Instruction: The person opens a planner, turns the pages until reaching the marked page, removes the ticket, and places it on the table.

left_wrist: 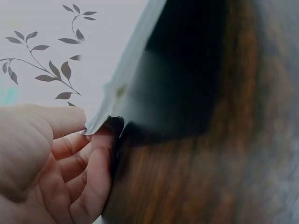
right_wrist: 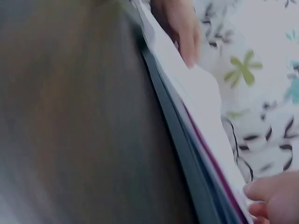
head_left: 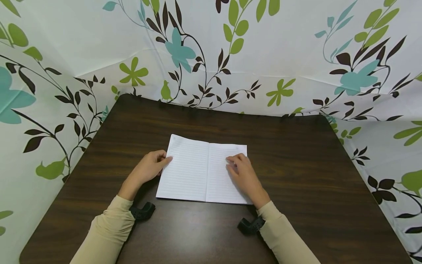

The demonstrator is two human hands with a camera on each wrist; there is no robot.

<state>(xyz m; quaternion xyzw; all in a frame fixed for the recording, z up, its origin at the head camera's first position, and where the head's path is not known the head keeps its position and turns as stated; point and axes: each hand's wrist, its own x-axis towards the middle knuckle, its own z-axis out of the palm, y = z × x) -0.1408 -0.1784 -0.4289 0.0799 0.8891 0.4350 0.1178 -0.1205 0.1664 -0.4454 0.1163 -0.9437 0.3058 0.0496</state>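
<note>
A lined notebook [head_left: 188, 168] lies spread open on the dark table, its visible pages bare of writing apart from a small printed mark at the top left corner. My left hand [head_left: 151, 167] pinches the left page's outer edge, thumb on top and fingers beneath, as the left wrist view shows with the left hand [left_wrist: 70, 163]. That edge is lifted off the table there. Over the right page hovers or rests my right hand [head_left: 244, 174], fingers loosely bent, thumb apart; whether the fingertips touch the paper is unclear. In the right wrist view, coloured page edges [right_wrist: 205, 144] show along the notebook's side.
The brown wooden table [head_left: 287, 157] extends around the notebook on all sides. A white cloth [head_left: 204, 22] with leaf, flower and bird prints hangs behind and beside the table. Black wrist straps [head_left: 143, 212] sit on both forearms.
</note>
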